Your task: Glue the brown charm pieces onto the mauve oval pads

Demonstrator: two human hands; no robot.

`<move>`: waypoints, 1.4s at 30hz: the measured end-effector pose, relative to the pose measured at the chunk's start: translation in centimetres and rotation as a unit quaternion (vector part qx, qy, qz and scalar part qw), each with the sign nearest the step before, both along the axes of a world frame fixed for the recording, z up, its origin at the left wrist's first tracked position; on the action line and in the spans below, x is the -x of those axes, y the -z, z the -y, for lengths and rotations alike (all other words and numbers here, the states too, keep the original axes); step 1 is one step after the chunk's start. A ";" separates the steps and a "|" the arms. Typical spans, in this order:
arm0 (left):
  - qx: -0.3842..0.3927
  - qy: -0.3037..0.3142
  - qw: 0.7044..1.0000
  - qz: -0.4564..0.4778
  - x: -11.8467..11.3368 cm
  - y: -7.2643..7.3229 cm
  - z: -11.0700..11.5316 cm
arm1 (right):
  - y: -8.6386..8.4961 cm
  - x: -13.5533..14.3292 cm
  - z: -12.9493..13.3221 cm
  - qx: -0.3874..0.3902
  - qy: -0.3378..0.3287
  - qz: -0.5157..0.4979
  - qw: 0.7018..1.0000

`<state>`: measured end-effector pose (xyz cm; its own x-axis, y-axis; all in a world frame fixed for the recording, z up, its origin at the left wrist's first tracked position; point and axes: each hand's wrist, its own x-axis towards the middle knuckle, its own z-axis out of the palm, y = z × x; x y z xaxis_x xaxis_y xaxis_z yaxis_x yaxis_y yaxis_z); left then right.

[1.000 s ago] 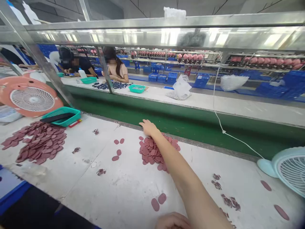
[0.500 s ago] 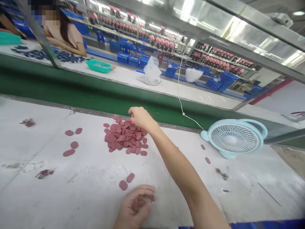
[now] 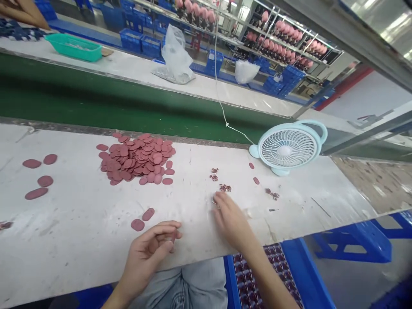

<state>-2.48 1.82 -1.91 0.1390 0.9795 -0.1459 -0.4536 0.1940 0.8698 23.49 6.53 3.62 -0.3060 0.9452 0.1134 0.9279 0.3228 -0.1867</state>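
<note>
My left hand is just above the table's near edge, its fingers curled toward the thumb. A thin maroon oval piece seems to show edge-on between thumb and fingers, partly hidden. My right hand reaches down to the tabletop with its fingers together. Its fingertips are at a small brown, shiny piece and mostly hide it. Just beyond them lie several small brown-and-metallic pieces. To the left is a heaped pile of flat maroon ovals. Two loose ovals lie near my left hand.
A light-blue fan stands at the right, its white cord running upward. Loose ovals lie at far left. Below the table is a blue crate holding rows of dark parts. A green basket and plastic bag sit on the opposite bench.
My right hand has left the far side of the oval pile and come back and right to the small shiny pieces. The view has tilted down, bringing my lap and the crate into sight.
</note>
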 end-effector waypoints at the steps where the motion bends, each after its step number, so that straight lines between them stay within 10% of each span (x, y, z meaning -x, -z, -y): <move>1: 0.018 -0.012 1.000 0.002 -0.1 -0.3 0.0 | 0.9 0.0 1.5 0.000 -0.006 0.001 1.000; 6: 0.149 -0.034 0.988 0.024 -1.5 -2.9 0.9 | 2.6 -0.1 6.3 0.016 -0.025 -0.042 0.999; 10: 0.193 -0.017 0.980 0.042 -3.1 -4.7 1.7 | 1.5 -1.3 7.6 0.027 0.033 -0.326 0.944; 14: 0.232 0.008 0.970 0.077 -3.8 -5.2 2.2 | 0.2 -3.4 8.2 0.040 0.178 -0.756 0.629; 17: 0.252 0.038 0.962 0.102 -4.2 -5.0 2.4 | 0.0 -4.8 7.0 0.129 0.118 -0.902 0.395; 19: 0.254 0.059 0.958 0.120 -4.5 -4.7 2.5 | 0.3 -5.4 5.5 0.176 0.053 -0.965 0.188; 21: 0.253 0.083 0.954 0.139 -4.8 -4.3 2.6 | 0.6 -5.6 4.1 0.184 0.031 -0.979 0.085; 25: 0.257 0.125 0.944 0.167 -5.2 -3.5 3.2 | 0.4 -4.2 3.7 0.183 0.072 -0.975 0.103; 30: 0.258 0.156 0.933 0.196 -5.7 -2.6 3.7 | -1.6 0.2 8.3 0.159 0.212 -0.866 0.423; 32: 0.248 0.167 0.929 0.218 -5.9 -2.3 3.8 | -2.2 1.5 9.8 0.141 0.245 -0.822 0.495; 42: 0.205 0.218 0.922 0.246 -5.7 -2.7 4.0 | -2.7 1.9 10.9 0.149 0.290 -0.784 0.528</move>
